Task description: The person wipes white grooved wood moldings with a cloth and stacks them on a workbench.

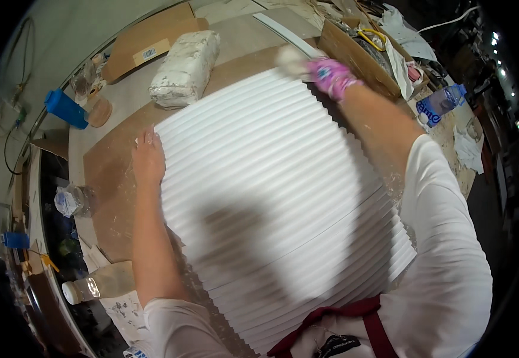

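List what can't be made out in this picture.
All in the head view:
- Pale patch at the right hand: blurred, so glove or held thing can't be told.
- Near end of the white ribbed sheets: hidden by the person's clothes.
- Tabletop beneath the sheets: covered by them.
- Bottom of the cardboard box: hidden by its contents.

A pale greenish-grey wall (74, 36) rises at the upper left, with a dark cable (6, 156) looping down beside it. A broad, pale surface (232, 39) spreads across the middle. At right, the room is dark, dotted with small white lights (495, 39).
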A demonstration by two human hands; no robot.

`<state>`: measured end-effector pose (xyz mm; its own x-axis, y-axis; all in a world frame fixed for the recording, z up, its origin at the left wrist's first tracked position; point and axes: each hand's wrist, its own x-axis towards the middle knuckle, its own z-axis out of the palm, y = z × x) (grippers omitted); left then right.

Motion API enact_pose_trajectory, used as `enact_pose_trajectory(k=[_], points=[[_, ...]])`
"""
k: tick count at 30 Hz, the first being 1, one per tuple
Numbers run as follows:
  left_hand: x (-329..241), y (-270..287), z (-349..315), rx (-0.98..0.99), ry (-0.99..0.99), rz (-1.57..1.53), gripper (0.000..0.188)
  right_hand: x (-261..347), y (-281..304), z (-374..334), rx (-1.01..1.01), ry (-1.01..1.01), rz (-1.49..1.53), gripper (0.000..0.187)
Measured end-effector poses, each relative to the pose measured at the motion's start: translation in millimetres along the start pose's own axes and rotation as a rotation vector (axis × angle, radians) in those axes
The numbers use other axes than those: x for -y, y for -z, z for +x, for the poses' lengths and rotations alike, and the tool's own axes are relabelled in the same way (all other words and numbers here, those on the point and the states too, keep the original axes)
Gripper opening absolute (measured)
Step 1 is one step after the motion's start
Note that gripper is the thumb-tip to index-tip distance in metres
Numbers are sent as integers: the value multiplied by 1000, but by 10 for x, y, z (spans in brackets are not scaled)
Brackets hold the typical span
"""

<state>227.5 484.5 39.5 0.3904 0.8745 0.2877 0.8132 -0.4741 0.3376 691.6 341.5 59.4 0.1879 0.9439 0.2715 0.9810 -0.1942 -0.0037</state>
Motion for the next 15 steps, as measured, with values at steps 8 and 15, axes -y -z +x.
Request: enact_pose_trajectory(k=[8,15], points=[[591,-49,-13,-50,-19,78,40,1634,199,339,149,167,-21,24],[98,-7,35,40,-6,96,42,321,660,430,750,-304,-352,28]])
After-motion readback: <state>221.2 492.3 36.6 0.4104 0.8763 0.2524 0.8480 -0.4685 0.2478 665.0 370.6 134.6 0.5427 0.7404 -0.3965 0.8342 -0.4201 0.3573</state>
